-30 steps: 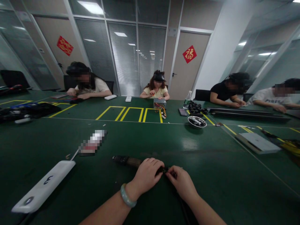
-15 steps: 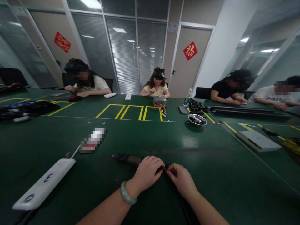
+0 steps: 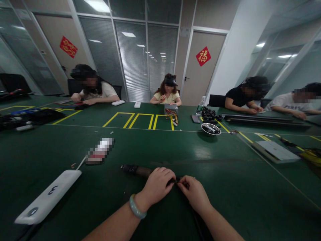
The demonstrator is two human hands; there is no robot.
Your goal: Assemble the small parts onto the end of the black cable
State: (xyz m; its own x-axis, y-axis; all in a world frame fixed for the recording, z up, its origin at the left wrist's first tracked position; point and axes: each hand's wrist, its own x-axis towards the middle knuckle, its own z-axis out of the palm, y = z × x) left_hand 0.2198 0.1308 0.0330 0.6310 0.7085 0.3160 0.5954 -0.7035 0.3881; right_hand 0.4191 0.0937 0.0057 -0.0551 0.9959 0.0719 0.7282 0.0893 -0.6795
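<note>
A long dark rod-like tool (image 3: 135, 170) with a brownish middle lies on the green table (image 3: 225, 174) just ahead of me. My left hand (image 3: 157, 184), with a pale green bangle on its wrist, is closed over the tool's right end. My right hand (image 3: 194, 192) pinches a small dark part right where it meets the left fingers. What the fingertips hold is too small to name. A dark cable or strap runs from the hands down toward me.
A white power bank (image 3: 47, 197) with a cord lies at my left. A metal bowl (image 3: 211, 129) of small parts, a grey box with wires (image 3: 171, 109) and a laptop (image 3: 274, 151) sit further off. Several people work along the far side.
Both hands hold nearly the same pose on the tool; only the view has shifted slightly.
</note>
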